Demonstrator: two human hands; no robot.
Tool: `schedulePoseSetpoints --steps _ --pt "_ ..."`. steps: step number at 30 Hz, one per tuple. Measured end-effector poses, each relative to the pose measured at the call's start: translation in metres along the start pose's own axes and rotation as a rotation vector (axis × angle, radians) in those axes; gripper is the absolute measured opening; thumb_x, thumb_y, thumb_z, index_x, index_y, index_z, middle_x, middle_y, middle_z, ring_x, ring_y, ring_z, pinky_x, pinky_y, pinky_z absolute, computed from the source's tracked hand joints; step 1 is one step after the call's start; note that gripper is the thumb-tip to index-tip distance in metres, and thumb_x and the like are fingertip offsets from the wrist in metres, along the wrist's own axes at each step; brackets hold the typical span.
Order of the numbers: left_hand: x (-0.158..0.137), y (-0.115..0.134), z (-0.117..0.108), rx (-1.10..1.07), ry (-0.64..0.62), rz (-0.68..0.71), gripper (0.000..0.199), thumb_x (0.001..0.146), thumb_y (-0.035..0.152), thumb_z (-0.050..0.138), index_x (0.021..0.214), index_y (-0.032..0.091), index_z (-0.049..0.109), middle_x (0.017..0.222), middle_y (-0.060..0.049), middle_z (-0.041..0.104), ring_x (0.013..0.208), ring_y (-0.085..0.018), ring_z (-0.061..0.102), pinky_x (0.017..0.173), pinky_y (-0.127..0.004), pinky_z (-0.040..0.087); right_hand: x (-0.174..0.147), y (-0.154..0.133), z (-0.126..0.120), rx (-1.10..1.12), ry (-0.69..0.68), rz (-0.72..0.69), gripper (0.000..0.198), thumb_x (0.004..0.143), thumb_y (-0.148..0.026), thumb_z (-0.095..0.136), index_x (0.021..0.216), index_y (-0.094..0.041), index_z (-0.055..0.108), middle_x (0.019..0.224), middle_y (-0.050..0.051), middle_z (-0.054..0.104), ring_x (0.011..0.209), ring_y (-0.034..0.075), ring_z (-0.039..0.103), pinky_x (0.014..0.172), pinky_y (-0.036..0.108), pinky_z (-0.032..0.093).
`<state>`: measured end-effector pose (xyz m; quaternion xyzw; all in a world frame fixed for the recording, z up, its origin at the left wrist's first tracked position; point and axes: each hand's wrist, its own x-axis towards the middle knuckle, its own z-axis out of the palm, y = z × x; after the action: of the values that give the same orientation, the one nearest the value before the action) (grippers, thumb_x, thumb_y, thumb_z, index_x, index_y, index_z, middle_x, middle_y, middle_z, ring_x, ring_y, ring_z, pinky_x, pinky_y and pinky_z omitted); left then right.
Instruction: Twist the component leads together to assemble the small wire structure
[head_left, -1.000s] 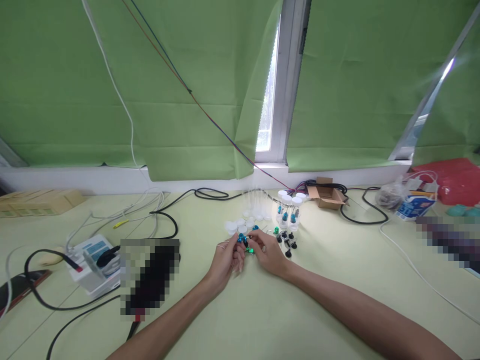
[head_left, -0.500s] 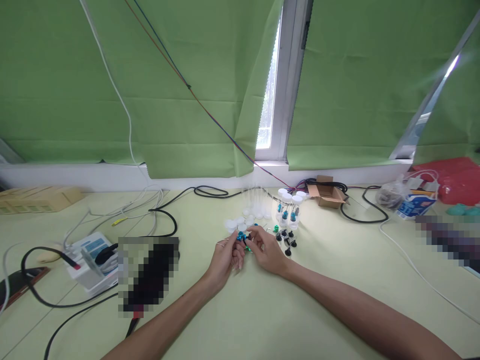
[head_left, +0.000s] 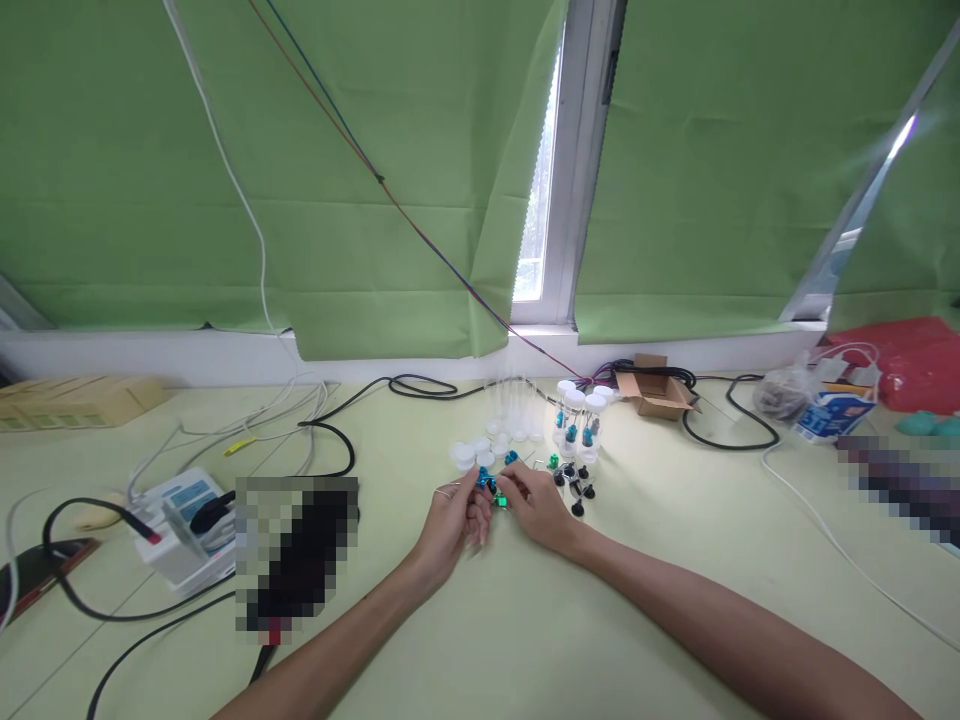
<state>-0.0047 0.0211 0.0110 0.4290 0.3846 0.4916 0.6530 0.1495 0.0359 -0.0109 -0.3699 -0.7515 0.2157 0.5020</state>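
Note:
Between the thumb and fingers of my left hand (head_left: 448, 518) is a small shiny blue part (head_left: 483, 477), with something dark at its right end. My right hand (head_left: 541, 506) is closed in a pinch just right of it; what its fingertips hold is too small to make out. Just below the fingertips shows a green part (head_left: 501, 500). Another blue part (head_left: 511, 457) lies behind the hands, and a second green part (head_left: 553, 461) sits to the right. Several black knob-like pieces with thin pins (head_left: 576, 489) lie beside my right hand.
White round caps (head_left: 472, 455) lie behind my hands, near clear upright tubes (head_left: 514, 405). White-capped tubes (head_left: 573, 425) hold blue parts. Behind stands an open cardboard box (head_left: 655, 393). A white power strip (head_left: 180, 530) and black cables (head_left: 351, 440) occupy the left.
My right fingertips have drawn slightly down and away from the blue part, so the second blue part and the green one below show more. My left hand stays nearly still.

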Motion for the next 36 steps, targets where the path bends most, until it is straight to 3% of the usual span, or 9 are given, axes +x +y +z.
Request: schedulePoseSetpoints --steps 6,10,13,18,22,25,29,33,36 --pt "-0.0001 0.0003 0.0008 0.003 -0.008 -0.007 0.042 0.079 0.05 0.064 0.06 0.013 0.058 0.046 0.001 0.055 0.029 -0.008 0.048 0.029 -0.017 0.032 0.0012 -0.0002 0.0007 -0.021 0.013 0.012 0.036 0.099 -0.029 0.04 0.066 -0.019 0.052 0.056 -0.004 0.046 0.051 0.011 0.042 0.054 0.024 0.035" --pt "-0.0001 0.0001 0.0003 -0.021 0.017 -0.001 0.041 0.079 0.05 0.065 0.062 0.013 0.058 0.046 0.001 0.056 0.029 -0.008 0.048 0.028 -0.017 0.031 -0.0002 -0.004 -0.0005 0.021 0.011 0.006 0.015 0.096 -0.027 0.047 0.099 -0.018 0.058 0.068 -0.001 0.057 0.056 0.012 0.051 0.053 0.023 0.04" --pt "0.0003 -0.0012 -0.0006 -0.04 0.028 0.016 0.041 0.079 0.05 0.065 0.062 0.013 0.058 0.046 0.001 0.056 0.029 -0.007 0.046 0.028 -0.017 0.031 -0.0014 -0.0049 -0.0015 0.049 -0.014 -0.025 0.019 0.093 -0.025 0.051 0.111 -0.018 0.054 0.079 0.002 0.061 0.059 0.013 0.054 0.055 0.024 0.042" --pt "0.0014 -0.003 -0.0014 -0.032 0.011 0.014 0.041 0.08 0.049 0.064 0.063 0.012 0.058 0.046 0.001 0.056 0.029 -0.008 0.048 0.028 -0.016 0.03 -0.0019 -0.0011 -0.0018 0.06 -0.037 -0.034 0.015 0.094 -0.023 0.049 0.105 -0.018 0.057 0.081 0.004 0.063 0.067 0.015 0.057 0.062 0.025 0.045" --pt "0.0016 -0.0029 -0.0018 -0.014 0.007 0.006 0.041 0.081 0.049 0.064 0.062 0.012 0.058 0.046 0.001 0.056 0.03 -0.008 0.049 0.029 -0.016 0.031 -0.0009 -0.0005 -0.0016 0.018 -0.037 -0.017 0.013 0.095 -0.024 0.047 0.096 -0.018 0.059 0.075 0.001 0.062 0.062 0.014 0.054 0.06 0.024 0.042" --pt "0.0014 -0.0029 -0.002 0.007 0.011 0.0 0.042 0.081 0.049 0.063 0.062 0.012 0.059 0.046 0.001 0.056 0.03 -0.008 0.049 0.029 -0.016 0.031 0.0003 -0.0003 -0.0011 -0.011 -0.026 -0.008 0.022 0.096 -0.026 0.044 0.081 -0.018 0.058 0.067 -0.001 0.056 0.058 0.012 0.047 0.058 0.024 0.037" --pt "0.0016 -0.0033 -0.0017 0.024 -0.001 -0.003 0.042 0.08 0.05 0.064 0.062 0.012 0.059 0.045 0.001 0.056 0.029 -0.009 0.048 0.028 -0.017 0.031 0.0013 0.0018 0.0002 -0.029 -0.008 0.0 0.038 0.098 -0.028 0.041 0.061 -0.019 0.044 0.056 -0.004 0.042 0.052 0.011 0.037 0.054 0.025 0.03" --pt "0.0022 -0.004 -0.0016 0.02 -0.01 -0.001 0.043 0.08 0.05 0.063 0.061 0.012 0.059 0.045 0.0 0.056 0.029 -0.009 0.049 0.027 -0.017 0.031 0.0012 0.001 0.0005 -0.031 -0.002 0.01 0.04 0.098 -0.029 0.039 0.059 -0.019 0.041 0.054 -0.005 0.039 0.05 0.01 0.035 0.053 0.025 0.029" --pt "0.0017 -0.0036 -0.0011 0.002 -0.009 0.005 0.043 0.081 0.05 0.062 0.062 0.012 0.059 0.045 0.0 0.056 0.029 -0.009 0.049 0.028 -0.017 0.032 0.0005 -0.0021 -0.0005 -0.022 -0.006 0.018 0.033 0.099 -0.029 0.039 0.07 -0.019 0.051 0.058 -0.004 0.046 0.052 0.011 0.042 0.054 0.024 0.033"
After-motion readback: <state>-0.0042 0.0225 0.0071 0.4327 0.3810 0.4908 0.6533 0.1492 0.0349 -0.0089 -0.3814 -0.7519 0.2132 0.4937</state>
